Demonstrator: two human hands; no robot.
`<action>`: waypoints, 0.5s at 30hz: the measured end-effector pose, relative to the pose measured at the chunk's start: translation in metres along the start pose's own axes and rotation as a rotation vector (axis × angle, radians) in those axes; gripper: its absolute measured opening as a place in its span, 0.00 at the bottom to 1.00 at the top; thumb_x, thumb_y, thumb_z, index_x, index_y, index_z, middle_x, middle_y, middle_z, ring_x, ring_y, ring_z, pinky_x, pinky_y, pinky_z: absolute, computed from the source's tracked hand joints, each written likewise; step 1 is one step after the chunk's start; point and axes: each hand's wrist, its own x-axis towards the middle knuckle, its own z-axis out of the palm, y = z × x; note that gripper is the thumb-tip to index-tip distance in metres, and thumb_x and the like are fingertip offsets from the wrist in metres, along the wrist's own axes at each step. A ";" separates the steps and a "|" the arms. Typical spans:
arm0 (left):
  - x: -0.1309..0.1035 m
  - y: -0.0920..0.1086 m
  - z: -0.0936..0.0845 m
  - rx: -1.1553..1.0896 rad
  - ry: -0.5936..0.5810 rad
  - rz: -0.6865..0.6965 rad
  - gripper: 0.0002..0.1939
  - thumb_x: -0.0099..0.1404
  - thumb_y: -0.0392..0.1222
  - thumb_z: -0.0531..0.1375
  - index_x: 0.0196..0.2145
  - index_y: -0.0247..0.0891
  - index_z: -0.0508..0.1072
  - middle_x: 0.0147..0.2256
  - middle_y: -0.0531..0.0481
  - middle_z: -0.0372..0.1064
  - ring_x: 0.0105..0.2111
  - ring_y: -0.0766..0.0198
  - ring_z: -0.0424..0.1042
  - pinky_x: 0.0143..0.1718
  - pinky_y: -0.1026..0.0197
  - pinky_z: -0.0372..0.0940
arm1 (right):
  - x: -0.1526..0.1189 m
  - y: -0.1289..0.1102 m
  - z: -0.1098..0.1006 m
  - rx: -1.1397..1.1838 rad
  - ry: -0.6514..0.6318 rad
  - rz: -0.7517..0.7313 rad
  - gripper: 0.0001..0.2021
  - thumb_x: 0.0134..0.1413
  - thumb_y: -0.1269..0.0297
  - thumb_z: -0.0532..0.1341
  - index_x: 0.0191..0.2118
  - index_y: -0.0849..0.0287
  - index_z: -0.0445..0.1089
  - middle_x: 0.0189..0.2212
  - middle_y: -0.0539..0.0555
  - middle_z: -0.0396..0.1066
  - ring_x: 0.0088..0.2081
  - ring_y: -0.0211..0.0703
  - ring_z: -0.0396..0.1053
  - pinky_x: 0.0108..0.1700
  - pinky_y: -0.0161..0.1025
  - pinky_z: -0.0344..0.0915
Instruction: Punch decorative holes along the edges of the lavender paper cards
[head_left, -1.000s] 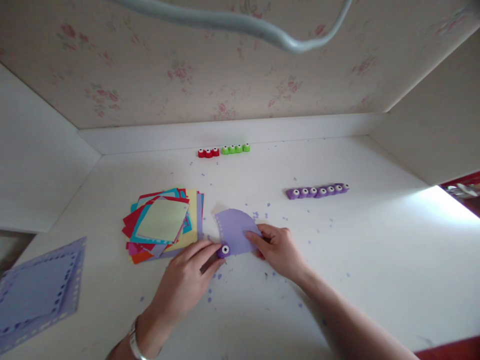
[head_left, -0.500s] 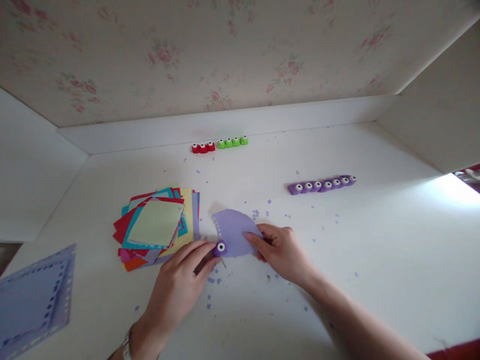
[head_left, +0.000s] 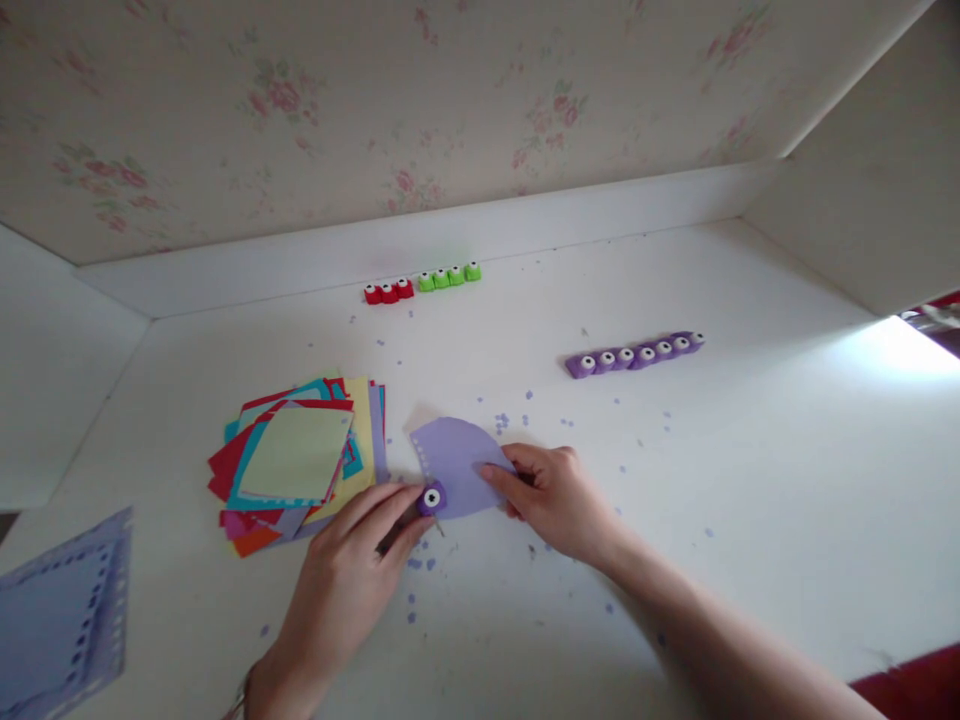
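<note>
Between the thumb and fingers of my left hand (head_left: pixel 360 545) is a small purple craft punch (head_left: pixel 432 498) with a white top and a dark mark on it. The punch sits at the lower left edge of a lilac paper piece (head_left: pixel 459 465), which has one curved side. A row of small punched holes runs down the paper's left edge above the punch. My right hand (head_left: pixel 555 495) pinches the paper at its right side, thumb on top and fingers underneath. Small lilac paper bits (head_left: pixel 504 420) lie scattered around both hands.
A pile of coloured paper (head_left: pixel 300 455) lies to the left. Lilac sheets with punched borders (head_left: pixel 52 620) are at the lower left. Red punches (head_left: pixel 388 292) and green punches (head_left: pixel 448 278) line the back edge. A row of purple punches (head_left: pixel 636 356) stands at the right.
The whole view has shifted slightly, so most things appear a little further left. Both hands keep their hold on the punch and the paper, with little visible change between them.
</note>
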 end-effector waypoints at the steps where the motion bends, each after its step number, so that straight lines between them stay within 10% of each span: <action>1: 0.000 0.000 0.000 -0.005 0.001 0.003 0.12 0.65 0.43 0.61 0.46 0.41 0.73 0.42 0.48 0.73 0.41 0.60 0.74 0.46 0.57 0.70 | 0.000 0.000 0.000 -0.013 0.004 -0.002 0.17 0.61 0.56 0.54 0.23 0.58 0.64 0.17 0.46 0.65 0.19 0.32 0.58 0.22 0.31 0.50; 15: 0.000 0.002 0.000 -0.019 -0.011 -0.010 0.13 0.65 0.45 0.61 0.46 0.41 0.72 0.42 0.48 0.73 0.39 0.60 0.74 0.45 0.56 0.71 | 0.001 -0.002 0.000 -0.010 0.018 -0.001 0.17 0.61 0.57 0.54 0.23 0.58 0.64 0.17 0.48 0.65 0.19 0.34 0.58 0.22 0.32 0.51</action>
